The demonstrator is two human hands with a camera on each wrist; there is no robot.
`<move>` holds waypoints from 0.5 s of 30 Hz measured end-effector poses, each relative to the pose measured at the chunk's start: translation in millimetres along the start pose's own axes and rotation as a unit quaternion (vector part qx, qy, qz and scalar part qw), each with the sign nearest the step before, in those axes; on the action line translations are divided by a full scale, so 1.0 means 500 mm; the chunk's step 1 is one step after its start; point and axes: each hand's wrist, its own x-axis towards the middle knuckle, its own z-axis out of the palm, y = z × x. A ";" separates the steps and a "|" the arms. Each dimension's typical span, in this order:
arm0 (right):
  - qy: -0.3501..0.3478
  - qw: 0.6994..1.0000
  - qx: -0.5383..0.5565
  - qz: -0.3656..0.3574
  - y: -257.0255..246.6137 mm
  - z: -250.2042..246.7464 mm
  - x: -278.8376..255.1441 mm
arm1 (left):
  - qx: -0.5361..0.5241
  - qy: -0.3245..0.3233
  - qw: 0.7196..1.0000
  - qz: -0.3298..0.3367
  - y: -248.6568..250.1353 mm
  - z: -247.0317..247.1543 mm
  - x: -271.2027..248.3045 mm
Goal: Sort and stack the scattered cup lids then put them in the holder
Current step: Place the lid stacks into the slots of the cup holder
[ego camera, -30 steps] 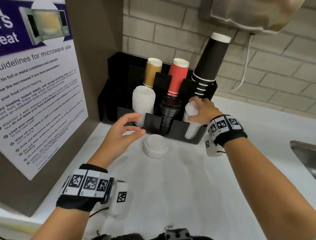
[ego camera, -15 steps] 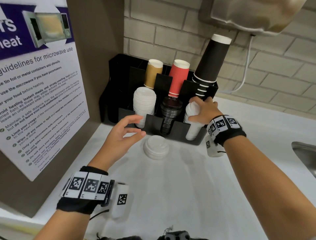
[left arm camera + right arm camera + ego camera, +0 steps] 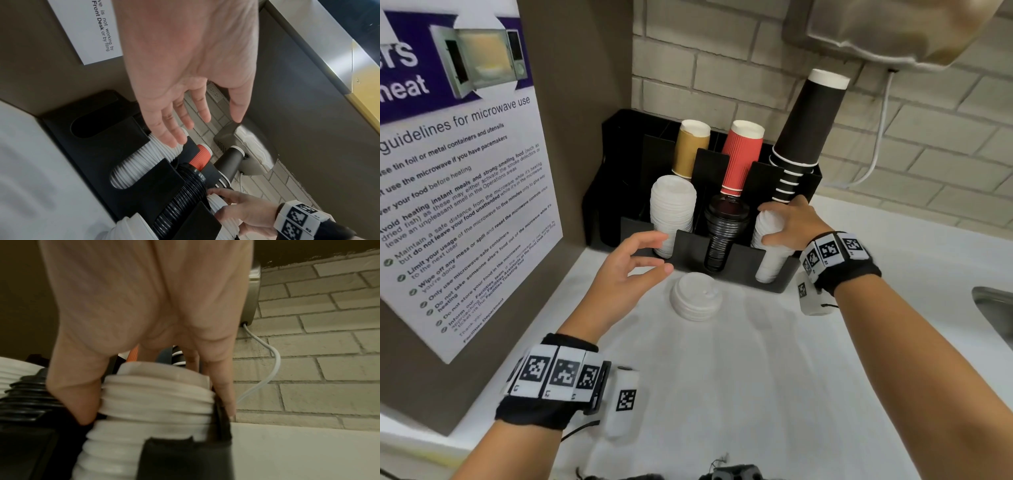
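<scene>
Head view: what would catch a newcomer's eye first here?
The black holder against the brick wall, packed with white and black lid stacks and upturned cups. The right hand grips the rightmost white lid stack in its slot. A short stack of white lids sits loose on the counter in front, beside the open left hand.

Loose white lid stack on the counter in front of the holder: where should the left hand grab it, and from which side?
Grip the loose white lid stack around its ribbed side wall, near the bottom lid, thumb opposite fingers. It lies flat and short on the counter, so coming down from above probably works best. The left hand hovers open beside it; the holder blocks the far side.
</scene>
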 end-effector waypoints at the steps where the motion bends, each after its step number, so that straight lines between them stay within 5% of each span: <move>1: -0.012 1.000 -0.002 0.000 0.002 0.001 -0.001 | 0.000 -0.001 1.000 -0.001 0.000 0.001 0.001; 9: -0.079 0.996 -0.045 0.000 0.019 0.007 -0.021 | 0.007 -0.006 1.000 0.002 0.000 0.008 0.006; 15: -0.003 0.988 -0.156 0.001 0.015 0.029 -0.048 | 0.011 -0.007 1.000 0.001 0.003 0.015 0.006</move>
